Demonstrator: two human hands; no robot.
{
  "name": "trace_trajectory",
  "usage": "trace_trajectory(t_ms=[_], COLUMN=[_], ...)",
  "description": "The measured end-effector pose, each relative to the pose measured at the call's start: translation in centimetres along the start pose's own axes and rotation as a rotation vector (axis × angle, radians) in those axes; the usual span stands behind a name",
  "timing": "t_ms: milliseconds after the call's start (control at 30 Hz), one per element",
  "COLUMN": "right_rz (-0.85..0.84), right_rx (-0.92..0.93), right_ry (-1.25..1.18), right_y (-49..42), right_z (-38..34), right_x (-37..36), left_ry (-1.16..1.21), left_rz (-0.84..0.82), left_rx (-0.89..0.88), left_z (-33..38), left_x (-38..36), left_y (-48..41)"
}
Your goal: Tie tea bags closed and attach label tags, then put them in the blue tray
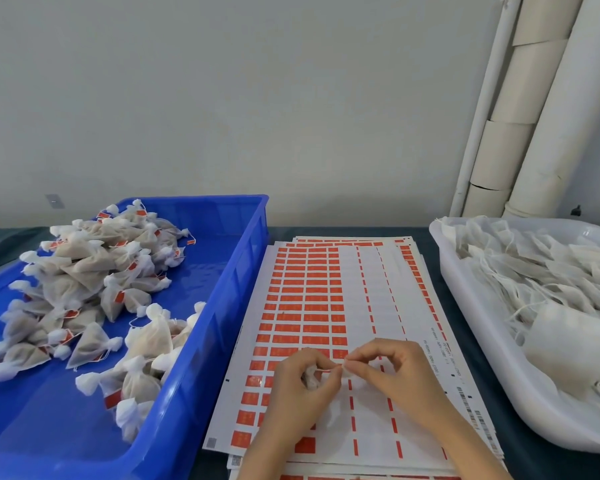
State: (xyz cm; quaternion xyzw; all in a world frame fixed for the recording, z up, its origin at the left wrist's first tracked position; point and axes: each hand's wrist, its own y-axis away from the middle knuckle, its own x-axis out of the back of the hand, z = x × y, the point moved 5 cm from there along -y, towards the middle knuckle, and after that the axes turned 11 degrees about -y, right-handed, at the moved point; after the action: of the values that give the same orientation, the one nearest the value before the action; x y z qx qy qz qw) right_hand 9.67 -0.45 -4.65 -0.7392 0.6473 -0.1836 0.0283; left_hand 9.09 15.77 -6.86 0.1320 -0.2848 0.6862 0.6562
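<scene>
A plain pale wall backs a dark bench (534, 467). Near the front edge, over the label sheets (309, 289), the left hand (298, 386) has its grip curled round a bag (310, 377), and the right hand's (395, 372) grip pinches its string (330, 368) between thumb and fingertip. The knot looks unfinished and no tag shows on this bag. If the thin string slips from the pinch, the neck may loosen and spill tea onto the sheets. Too hard a pull could snap the string or tear the mesh. The blue tray (222, 323) at the left edge holds finished bags, and the white tray (471, 341) at the right edge holds untied ones, so a bag dropped in the wrong tray would mix the stock.
</scene>
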Motion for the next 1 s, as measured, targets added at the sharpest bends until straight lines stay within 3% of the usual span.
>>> trace_trajectory(t_ms=[167,233,333,400,467,733,1000], right_rz=[0.031,0.035,0.079,0.012,-0.055,0.058,-0.023], right_rx=[0.404,0.469,0.194,-0.019,-0.094,0.029,0.046], right_ry=[0.196,0.226,0.072,-0.079,-0.178,-0.039,-0.121], right_y=[0.5,0.7,0.2,-0.1,-0.1,0.2,0.1], right_z=[-1.4,-1.4,-0.4,0.6,0.9,0.2,0.4], right_x=[-0.6,-0.8,-0.5,-1.0,-1.5,-0.8,-1.1], left_ry=[0.038,0.068,0.091,0.114,0.142,0.181,0.231], left_rz=[0.040,0.051,0.062,0.049,0.044,0.063,0.021], left_rx=[0.039,0.026,-0.015,-0.028,-0.019,0.005,0.067], left_z=[0.0,0.2,0.5,0.7,0.7,0.6,0.4], left_x=[0.3,0.5,0.8,0.8,0.8,1.1,1.1], left_y=[0.0,0.0,0.1,0.1,0.2,0.3,0.1])
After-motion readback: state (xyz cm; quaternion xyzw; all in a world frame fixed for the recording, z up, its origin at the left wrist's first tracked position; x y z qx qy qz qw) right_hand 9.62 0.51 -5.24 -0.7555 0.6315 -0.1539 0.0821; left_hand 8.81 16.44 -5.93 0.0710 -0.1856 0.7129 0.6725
